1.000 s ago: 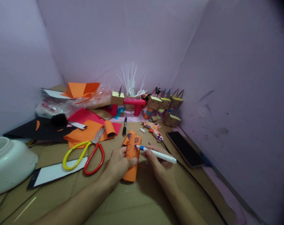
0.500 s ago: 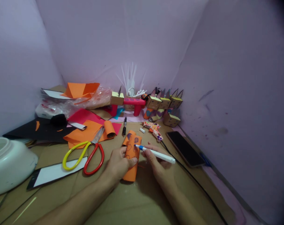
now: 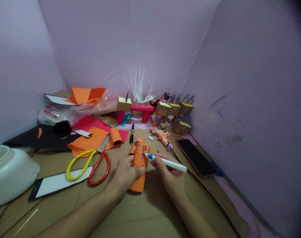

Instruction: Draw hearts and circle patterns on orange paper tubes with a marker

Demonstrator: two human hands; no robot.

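An orange paper tube (image 3: 140, 180) with dark spots drawn on it lies just above the cardboard, a smaller orange roll joined at its far left. My left hand (image 3: 127, 173) is closed around its left side, thumb across the top. Pinched in my right hand (image 3: 169, 172) is a white marker (image 3: 172, 164) with a blue collar. Its tip meets the tube's surface beside a partly coloured spot. The fingers of my left hand under the tube are hidden.
Left of my hands lie scissors (image 3: 102, 147) with yellow and red handles, beside a white jar (image 3: 14, 175). A glue gun (image 3: 165, 140) trails a black cable on the right, near a phone (image 3: 196, 157). Cardboard animal heads (image 3: 184, 126) stand at the back.
The marker tip has shifted very slightly to the right on the tube, and a spot near it shows more colour. My left hand keeps its hold.
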